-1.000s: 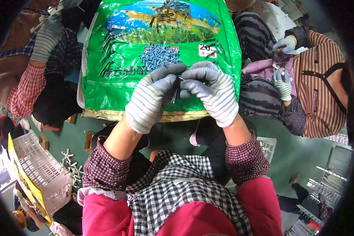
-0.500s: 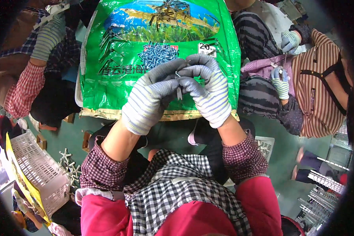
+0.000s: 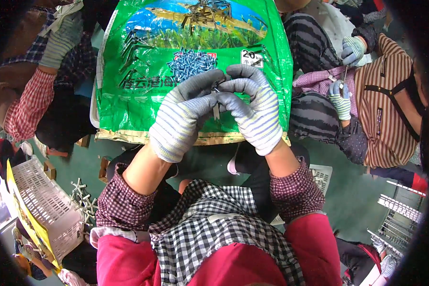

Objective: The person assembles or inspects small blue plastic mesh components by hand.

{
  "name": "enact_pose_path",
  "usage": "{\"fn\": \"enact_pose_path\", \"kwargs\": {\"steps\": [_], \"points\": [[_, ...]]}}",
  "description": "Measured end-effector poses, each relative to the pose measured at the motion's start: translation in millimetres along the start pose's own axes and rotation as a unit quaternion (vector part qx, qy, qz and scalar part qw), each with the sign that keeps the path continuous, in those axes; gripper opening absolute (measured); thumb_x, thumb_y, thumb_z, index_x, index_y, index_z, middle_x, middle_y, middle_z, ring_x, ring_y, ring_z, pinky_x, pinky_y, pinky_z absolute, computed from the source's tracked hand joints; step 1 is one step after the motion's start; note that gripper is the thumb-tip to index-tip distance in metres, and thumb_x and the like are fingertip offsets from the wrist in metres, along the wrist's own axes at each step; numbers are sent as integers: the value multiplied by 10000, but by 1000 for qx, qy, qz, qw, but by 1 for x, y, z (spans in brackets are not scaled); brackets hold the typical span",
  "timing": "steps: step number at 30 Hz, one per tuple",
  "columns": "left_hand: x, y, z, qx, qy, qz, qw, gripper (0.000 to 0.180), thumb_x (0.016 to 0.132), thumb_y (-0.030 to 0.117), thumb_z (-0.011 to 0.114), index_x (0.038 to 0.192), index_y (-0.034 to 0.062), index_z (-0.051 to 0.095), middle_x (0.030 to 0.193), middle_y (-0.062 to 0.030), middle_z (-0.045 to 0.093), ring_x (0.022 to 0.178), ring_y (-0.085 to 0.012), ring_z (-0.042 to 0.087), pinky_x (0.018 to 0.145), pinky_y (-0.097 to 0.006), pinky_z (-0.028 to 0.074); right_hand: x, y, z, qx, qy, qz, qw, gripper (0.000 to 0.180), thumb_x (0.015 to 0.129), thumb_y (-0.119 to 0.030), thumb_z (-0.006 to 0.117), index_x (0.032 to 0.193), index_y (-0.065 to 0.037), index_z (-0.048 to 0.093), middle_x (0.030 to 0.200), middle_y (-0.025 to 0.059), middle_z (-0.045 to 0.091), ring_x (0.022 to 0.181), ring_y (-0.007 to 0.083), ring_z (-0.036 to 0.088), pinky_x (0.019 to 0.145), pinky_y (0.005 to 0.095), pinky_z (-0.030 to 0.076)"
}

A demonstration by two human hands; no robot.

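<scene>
Both of my hands wear grey-palmed, striped knit gloves and meet above a green printed sack (image 3: pixel 143 112). My left hand (image 3: pixel 176 124) pinches a small metal part (image 3: pixel 216 111) whose pale, flat end hangs below the fingertips. My right hand (image 3: pixel 260 109) closes thumb and forefinger on the same spot, where a tiny shiny pin-like piece (image 3: pixel 215 89) shows. Fingers hide most of both pieces. Just beyond the hands lies a heap of small blue-silver rivet-like pins (image 3: pixel 188 64). Dark thin metal pieces (image 3: pixel 209 15) are piled at the sack's far end, others (image 3: pixel 134 43) along its left side.
A white slotted basket (image 3: pixel 45 200) stands at lower left, beside a heap of metal pieces (image 3: pixel 83 200). Gloved co-workers sit to the left (image 3: pixel 62 43) and right (image 3: pixel 352 50). Wire racks (image 3: pixel 398 214) are at right. Another white basket (image 3: pixel 321 176) sits behind my right forearm.
My fingertips stay together on the small parts, with only a slight shift. At the lower right, a person in dark and red clothing has come into view near the racks.
</scene>
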State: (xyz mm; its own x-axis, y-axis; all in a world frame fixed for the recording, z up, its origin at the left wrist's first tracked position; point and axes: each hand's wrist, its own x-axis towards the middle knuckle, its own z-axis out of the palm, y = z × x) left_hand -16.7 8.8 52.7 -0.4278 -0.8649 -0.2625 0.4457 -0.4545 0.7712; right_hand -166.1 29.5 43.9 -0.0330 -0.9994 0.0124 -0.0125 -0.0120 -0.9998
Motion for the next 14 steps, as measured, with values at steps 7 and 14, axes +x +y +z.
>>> {"fn": "enact_pose_path", "kwargs": {"steps": [7,14], "points": [[0,-4,-4,72,-7,22,997,375,804,49,574,1168,-29,530,1002,-68,610,867,-130,571,776,-244,464,2,5,5,-81,33,-82,993,223,722,-65,705,896,12,588,951,88,593,893,190,580,795,304,462],[5,-12,-8,-16,-18,-8,1000,393,805,65,576,1185,-17,519,1061,-96,607,930,-158,577,823,-279,467,8,14,2,-344,83,-297,887,222,730,-261,671,771,-45,648,945,110,594,875,277,550,778,380,440]]}}
